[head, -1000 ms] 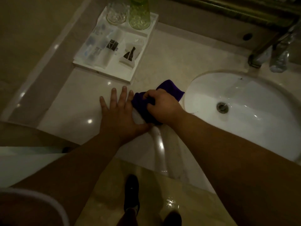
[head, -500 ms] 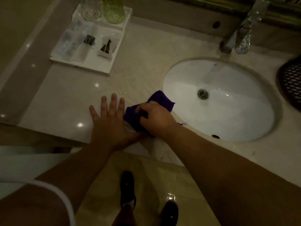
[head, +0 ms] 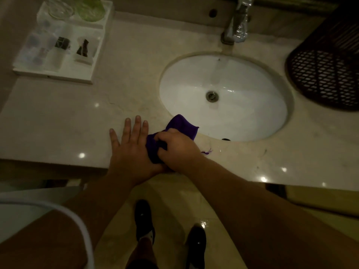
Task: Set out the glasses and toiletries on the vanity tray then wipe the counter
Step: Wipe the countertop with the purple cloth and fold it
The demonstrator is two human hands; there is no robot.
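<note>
A white vanity tray (head: pixel 58 75) sits at the back left of the beige counter (head: pixel 58 123). On it stand a clear glass (head: pixel 60 9) and a green glass (head: pixel 90 10), with wrapped toiletries (head: pixel 62 43) in front of them. My right hand (head: pixel 175 149) is shut on a bunched purple cloth (head: pixel 181 125) pressed to the counter's front, beside the sink rim. My left hand (head: pixel 130 148) lies flat with fingers spread, just left of the cloth and touching it.
A white oval sink (head: pixel 223 98) fills the middle, with a chrome faucet (head: pixel 236 22) behind it. A dark mesh basket (head: pixel 328 70) stands at the right. The counter's front edge runs under my wrists; floor and my shoes lie below.
Both hands and the cloth have slid right along the counter's front edge, toward the sink. The view has turned right, so the basket has come into sight.
</note>
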